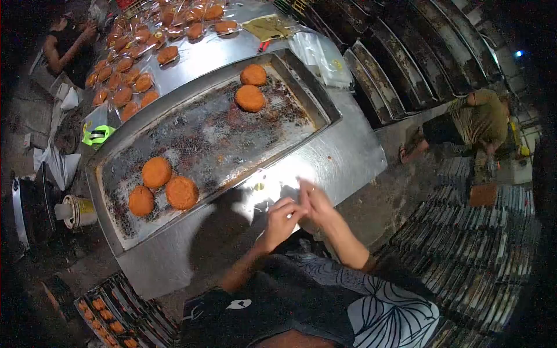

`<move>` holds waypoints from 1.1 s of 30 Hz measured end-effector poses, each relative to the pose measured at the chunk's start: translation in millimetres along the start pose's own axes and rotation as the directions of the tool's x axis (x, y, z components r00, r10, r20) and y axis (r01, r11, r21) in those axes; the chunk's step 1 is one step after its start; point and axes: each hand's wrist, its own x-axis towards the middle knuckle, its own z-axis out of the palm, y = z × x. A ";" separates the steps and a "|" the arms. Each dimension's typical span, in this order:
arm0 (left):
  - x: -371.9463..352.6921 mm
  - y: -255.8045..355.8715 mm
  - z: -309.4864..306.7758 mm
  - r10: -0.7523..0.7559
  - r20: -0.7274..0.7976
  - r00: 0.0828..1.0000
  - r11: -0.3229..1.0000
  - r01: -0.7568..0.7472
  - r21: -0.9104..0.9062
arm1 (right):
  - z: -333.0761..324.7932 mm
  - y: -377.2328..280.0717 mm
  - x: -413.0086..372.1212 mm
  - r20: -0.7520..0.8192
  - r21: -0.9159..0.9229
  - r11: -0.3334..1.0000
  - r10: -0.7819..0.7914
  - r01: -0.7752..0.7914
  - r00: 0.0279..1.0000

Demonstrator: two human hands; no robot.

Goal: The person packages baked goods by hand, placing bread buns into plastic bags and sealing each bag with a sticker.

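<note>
My left hand (281,224) is in front of the metal table's near edge, its fingers pinched on what looks like a clear plastic bag (259,187) with a small yellow mark. Strong glare hides much of the bag's outline. Close beside it, touching or nearly touching, is my right hand (316,205), its fingers smeared by motion. Beyond both hands lies a large, dark-stained baking tray (191,136). Three round brown cakes (182,192) sit at its left end, and two more cakes (250,98) at its far right corner.
Bagged cakes (125,81) cover the table's far left part. A stack of clear bags (322,58) is beyond the tray's right corner. A green tape dispenser (98,136) stands left. Stacked trays (464,243) fill the right, where a person (484,119) bends down. Another person (67,49) is upper left.
</note>
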 end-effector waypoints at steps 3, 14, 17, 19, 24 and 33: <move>13.8 -71.4 18.4 -0.195 -0.276 0.941 0.949 0.111 -0.295 | 37.7 -10.9 31.7 0.467 0.382 0.907 -0.356 0.179 0.810; 7.0 -22.5 -86.3 -0.552 -0.750 0.364 0.613 -0.432 -0.661 | 95.0 -68.7 275.3 0.504 -0.863 -0.374 -0.591 0.340 0.630; -11.8 -9.5 -103.7 -0.491 -0.812 0.316 0.585 -0.571 -0.576 | 103.1 -48.8 221.9 0.661 -0.725 -0.265 -0.528 0.636 0.533; -14.4 -16.5 -113.5 -0.505 -0.846 0.171 0.551 -0.691 -0.468 | 95.1 -19.1 123.9 0.776 -0.492 -0.382 -0.599 0.782 0.196; -9.4 -16.2 -68.7 -0.257 -0.846 0.468 0.727 -0.482 -0.488 | 73.2 25.3 41.3 0.945 -0.155 -0.457 -0.328 0.876 -0.004; -32.3 -26.2 -16.0 -0.512 -0.500 0.698 0.413 -0.311 -0.856 | 48.4 57.0 13.7 0.852 -0.338 -0.335 -0.507 0.880 0.134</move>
